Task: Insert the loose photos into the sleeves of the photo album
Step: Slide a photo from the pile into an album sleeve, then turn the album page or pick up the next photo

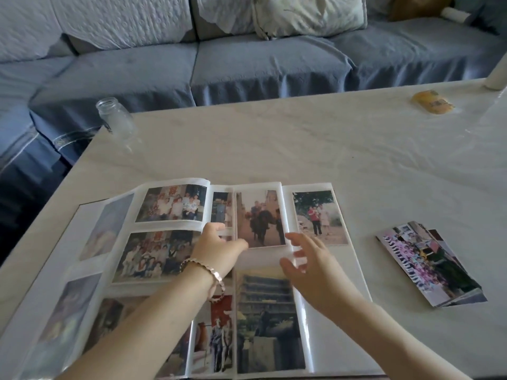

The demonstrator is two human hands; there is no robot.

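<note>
The photo album (333, 319) lies open on the white table, its sleeves mostly filled with photos. A portrait photo of people with a dark animal (260, 218) sits in the upper sleeve of a raised middle page. My left hand (219, 249), with a bracelet on the wrist, rests on the page at that photo's lower left corner, thumb against its edge. My right hand (307, 266) hovers with spread, relaxed fingers over the sleeve just below and right of the photo. A stack of loose photos (428, 263) lies on the table right of the album.
A clear glass jar (116, 117) stands at the table's far left corner. A yellow packet (432, 102) and a white cylinder (496, 76) sit at the far right. A blue-covered sofa (247, 58) runs behind the table (301, 138).
</note>
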